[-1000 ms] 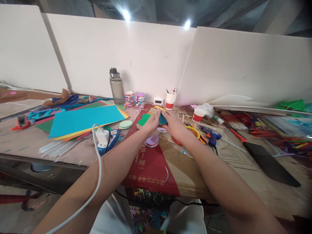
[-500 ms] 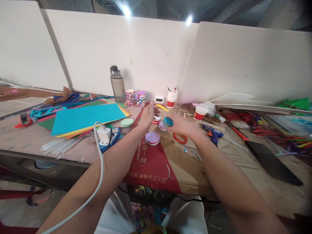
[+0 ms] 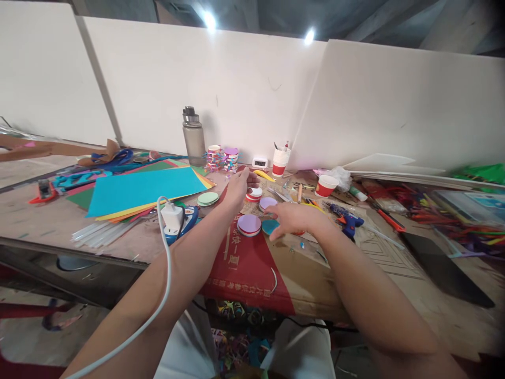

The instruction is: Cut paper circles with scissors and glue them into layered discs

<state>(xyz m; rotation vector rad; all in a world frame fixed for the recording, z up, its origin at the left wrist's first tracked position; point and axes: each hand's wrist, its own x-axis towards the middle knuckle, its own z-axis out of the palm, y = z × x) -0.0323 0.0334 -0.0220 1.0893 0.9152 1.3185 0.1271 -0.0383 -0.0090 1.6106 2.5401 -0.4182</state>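
My right hand (image 3: 292, 217) has its thumb and fingers around the edge of a blue round disc (image 3: 270, 227), low over the cardboard; part of the disc is hidden by the hand. Just left of it sits a lilac-topped round stack with a red and white side (image 3: 249, 225). A smaller lilac-topped piece (image 3: 268, 203) lies beyond the right fingers. My left hand (image 3: 240, 188) hovers with fingers stretched out beside a white and red ring-like stack (image 3: 253, 196), holding nothing that I can see. Pale green discs (image 3: 208, 198) lie to its left.
Coloured paper sheets (image 3: 145, 190), a white charger (image 3: 172, 217) with a cable across my left forearm, and a bottle (image 3: 193, 139) are on the left. At right are a paper cup (image 3: 326, 185), a blue glue gun (image 3: 349, 221) and a black tablet-like slab (image 3: 445, 268).
My right hand has brought the blue disc nearer to me, from beside the small lilac piece to beside the lilac-topped stack. My left hand has stayed nearly in place.
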